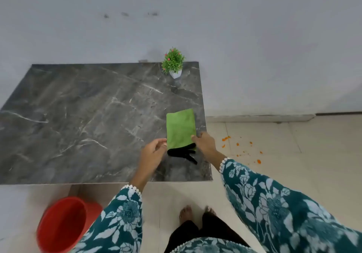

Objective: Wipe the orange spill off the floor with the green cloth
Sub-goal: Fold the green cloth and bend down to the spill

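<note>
Both hands at a folded green cloth (181, 128) on the dark grey marble tabletop (88, 115).
The left hand (153, 151) and right hand (204, 142) pinch its near corners; orange spill flecks (242, 149) dot the beige tiled floor (293, 155) right of the table.

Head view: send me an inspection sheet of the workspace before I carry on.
Surface: dark marble-patterned table against a grey wall.
Job's things: green cloth lies flat near the table's right edge; orange spill scattered on the tiled floor to the right, unwiped.
Clutter: small potted plant at the table's back; red bucket on the floor.
Grippers: left hand and right hand at the cloth's near corners; grip unclear.
Cables: nothing seen.
Surroundings: bare feet, pale tiles.
</note>
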